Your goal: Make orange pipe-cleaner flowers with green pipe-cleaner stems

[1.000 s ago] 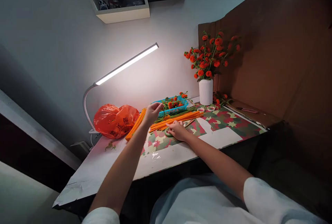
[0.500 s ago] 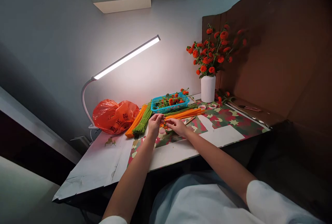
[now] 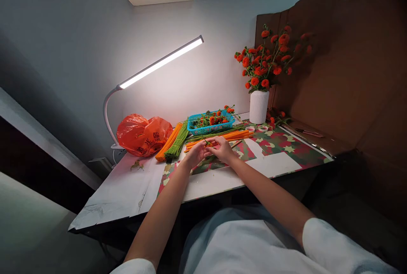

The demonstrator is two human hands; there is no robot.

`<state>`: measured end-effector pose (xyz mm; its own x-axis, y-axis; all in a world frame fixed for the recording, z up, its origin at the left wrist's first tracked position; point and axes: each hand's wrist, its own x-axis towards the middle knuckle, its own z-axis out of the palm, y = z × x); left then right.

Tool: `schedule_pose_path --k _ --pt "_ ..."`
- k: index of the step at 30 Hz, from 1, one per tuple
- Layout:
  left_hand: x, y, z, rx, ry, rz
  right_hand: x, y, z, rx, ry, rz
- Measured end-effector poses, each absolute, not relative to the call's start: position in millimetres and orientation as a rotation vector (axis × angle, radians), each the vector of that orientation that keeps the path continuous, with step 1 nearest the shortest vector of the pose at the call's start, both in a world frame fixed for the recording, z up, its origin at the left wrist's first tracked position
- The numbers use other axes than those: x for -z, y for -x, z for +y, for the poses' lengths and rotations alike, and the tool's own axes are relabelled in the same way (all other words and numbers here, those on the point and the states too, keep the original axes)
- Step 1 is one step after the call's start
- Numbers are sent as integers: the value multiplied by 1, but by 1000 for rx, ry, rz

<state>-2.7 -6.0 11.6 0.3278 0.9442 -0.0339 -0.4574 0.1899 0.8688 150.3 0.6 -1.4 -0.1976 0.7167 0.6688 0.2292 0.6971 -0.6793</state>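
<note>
Over the front middle of the table, my left hand and my right hand meet at the fingertips. Between them they pinch a small orange flower with a bit of green stem showing; the fingers hide most of it. The left palm is turned partly up, its fingers curled. Just behind my hands lie loose orange pipe cleaners and green ones. A blue basket holding several orange flowers with green stems stands beyond them.
Bundled green pipe cleaners and orange ones lie left, beside a red plastic bag. A lit lamp arches above. At the back right stands a white vase of orange flowers; tape rolls lie near it.
The left hand has turned from an upright pinch to a lower, palm-up hold, and the right hand has come closer over the flower. The view has shifted slightly.
</note>
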Motion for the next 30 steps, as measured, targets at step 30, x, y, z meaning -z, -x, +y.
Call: schedule_pose_path --k 30 --pt "-6 -2 -9 -1412 -1453 1010 5 -150 11 -884 1076 -1416"
